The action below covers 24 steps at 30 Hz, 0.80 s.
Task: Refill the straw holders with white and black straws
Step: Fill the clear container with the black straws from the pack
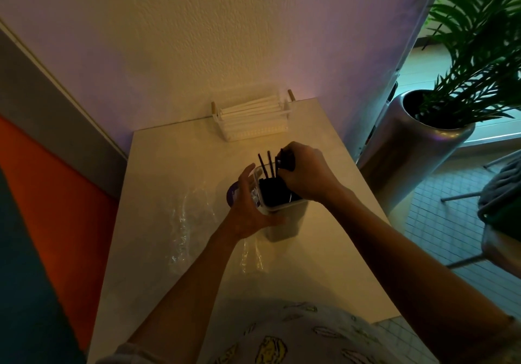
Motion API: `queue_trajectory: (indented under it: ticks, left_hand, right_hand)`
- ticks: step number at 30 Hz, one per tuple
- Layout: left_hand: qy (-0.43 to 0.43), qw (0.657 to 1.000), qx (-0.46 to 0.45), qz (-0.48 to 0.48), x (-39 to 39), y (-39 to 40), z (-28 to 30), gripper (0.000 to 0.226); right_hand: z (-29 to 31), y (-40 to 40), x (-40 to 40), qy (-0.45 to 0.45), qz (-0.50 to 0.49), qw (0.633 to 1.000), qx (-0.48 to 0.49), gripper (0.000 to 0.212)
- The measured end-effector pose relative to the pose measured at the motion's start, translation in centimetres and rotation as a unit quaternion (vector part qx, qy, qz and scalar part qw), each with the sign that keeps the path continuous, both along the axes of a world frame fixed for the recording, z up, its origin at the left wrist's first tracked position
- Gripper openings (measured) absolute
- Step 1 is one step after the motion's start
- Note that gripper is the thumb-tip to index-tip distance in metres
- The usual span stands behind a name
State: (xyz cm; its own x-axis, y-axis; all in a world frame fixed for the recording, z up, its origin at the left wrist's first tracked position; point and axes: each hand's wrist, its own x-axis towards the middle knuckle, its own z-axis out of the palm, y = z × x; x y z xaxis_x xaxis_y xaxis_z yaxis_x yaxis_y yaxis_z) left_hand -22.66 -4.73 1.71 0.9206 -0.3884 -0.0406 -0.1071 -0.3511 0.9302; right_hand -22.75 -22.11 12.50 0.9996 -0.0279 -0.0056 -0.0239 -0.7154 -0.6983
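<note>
We steady the clear square plastic holder [284, 211] mid-table with our spread left hand [246, 203]; our right hand [303, 170], pinching thin black straws [284, 162], should lower them vertically.

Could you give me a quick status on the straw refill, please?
Left hand steadies clear holder. Right hand grips black straws, lowering them in. White straws sit in basket by wall. Plastic wrap alongside, not blocking.
</note>
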Motion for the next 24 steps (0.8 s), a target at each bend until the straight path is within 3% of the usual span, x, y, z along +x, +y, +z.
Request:
queue_trajectory:
  ticks: [7, 14, 19, 24]
  left_hand:
    - [-0.017, 1.0, -0.007, 0.025, 0.0, -0.9, 0.9, 0.112]
    - [-0.066, 0.997, 0.04, 0.024, 0.0, -1.9, 2.2, 0.106]
    - [-0.096, 0.995, 0.028, 0.031, 0.6, -2.2, 3.9, 0.103]
    - [-0.098, 0.991, -0.028, 0.089, 1.3, -1.8, 5.2, 0.1]
  right_hand:
    - [-0.1, -0.4, 0.0, -0.007, 0.017, 0.999, -0.034, 0.029]
    - [-0.1, 0.2, -0.3, -0.013, 0.04, 0.999, 0.023, 0.055]
    - [0.3, 0.4, -0.1, -0.106, 0.056, 0.993, -0.018, 0.022]
    - [0.6, -0.8, 0.1, -0.125, 0.084, 0.987, -0.062, 0.015]
